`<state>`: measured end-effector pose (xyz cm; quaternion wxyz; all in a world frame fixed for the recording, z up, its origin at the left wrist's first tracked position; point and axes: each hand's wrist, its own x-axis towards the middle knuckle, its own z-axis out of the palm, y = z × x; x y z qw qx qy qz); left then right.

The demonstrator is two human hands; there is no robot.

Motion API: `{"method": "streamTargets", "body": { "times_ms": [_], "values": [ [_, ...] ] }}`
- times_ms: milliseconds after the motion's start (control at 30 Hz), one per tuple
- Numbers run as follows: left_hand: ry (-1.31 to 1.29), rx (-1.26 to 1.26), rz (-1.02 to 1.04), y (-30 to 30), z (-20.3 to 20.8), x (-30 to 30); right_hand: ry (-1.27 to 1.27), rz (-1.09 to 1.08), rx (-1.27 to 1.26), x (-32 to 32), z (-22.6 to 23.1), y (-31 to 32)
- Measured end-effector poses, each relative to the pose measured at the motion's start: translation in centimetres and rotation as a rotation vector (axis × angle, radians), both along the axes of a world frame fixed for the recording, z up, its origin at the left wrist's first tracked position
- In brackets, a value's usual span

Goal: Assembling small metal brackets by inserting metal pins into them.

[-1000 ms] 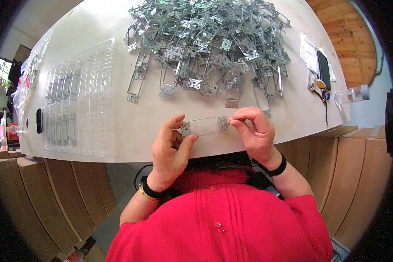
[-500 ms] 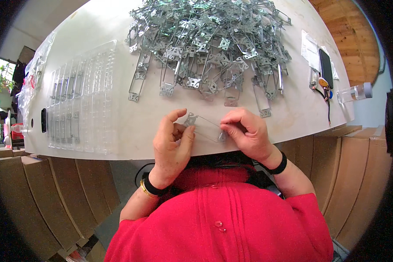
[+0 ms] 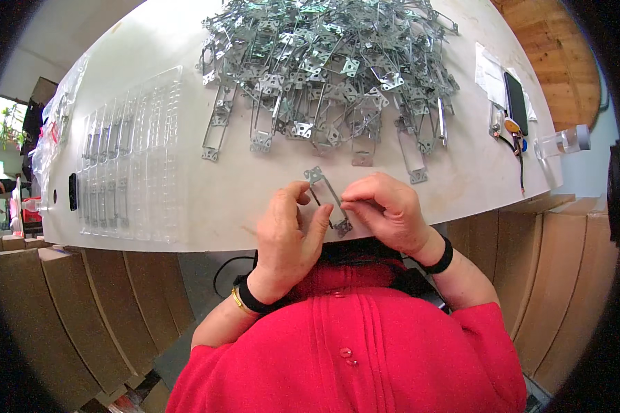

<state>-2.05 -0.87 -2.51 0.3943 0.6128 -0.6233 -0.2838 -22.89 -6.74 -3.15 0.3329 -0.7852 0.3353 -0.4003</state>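
Note:
Between my hands, above the table's near edge, is a slim grey metal bracket (image 3: 314, 177), a long open frame with a pierced plate at each end. It lies slanted, its upper end away from me and its lower end near the table edge. My left hand (image 3: 286, 224) holds it by its left side, with thumb and fingers around the rail. My right hand (image 3: 387, 212) is closed in a pinch right beside the opposite rail; what sits between its fingertips is hidden. Beyond them lies a big heap of similar brackets (image 3: 324, 69).
Clear plastic trays (image 3: 155, 155) with several metal pieces lie on the left of the white table (image 3: 220, 203). A small black object (image 3: 73, 191) is beside them. On the right are a phone (image 3: 514, 103), a clear bottle (image 3: 561, 142) and tissue (image 3: 488, 76). Cardboard boxes (image 3: 572, 275) line the table's front.
The bracket has turned from lying nearly crosswise to pointing more away from me. My left hand has moved right, closer to the right hand, whose fingertips have left the bracket's end plate.

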Motion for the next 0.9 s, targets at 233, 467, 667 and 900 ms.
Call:
{"method": "streamTargets", "body": {
  "times_ms": [233, 467, 667, 900],
  "values": [
    [-0.131, -0.213, -0.019, -0.88, -0.62, 0.1, -0.041, -0.102, -0.041, 0.0, -0.36, -0.17],
    [-0.2, -0.269, -0.062, -0.89, -0.57, 0.32, 0.006, -0.143, -0.034, 0.32, -0.2, 0.23],
    [-0.247, -0.249, -0.05, -0.42, -0.22, -0.06, -0.003, -0.133, 0.005, 0.3, -0.13, 0.32],
    [-0.346, -0.346, -0.082, -0.23, -0.06, -0.24, 0.009, -0.131, -0.068, 0.32, -0.2, 0.1]
  ]
}}
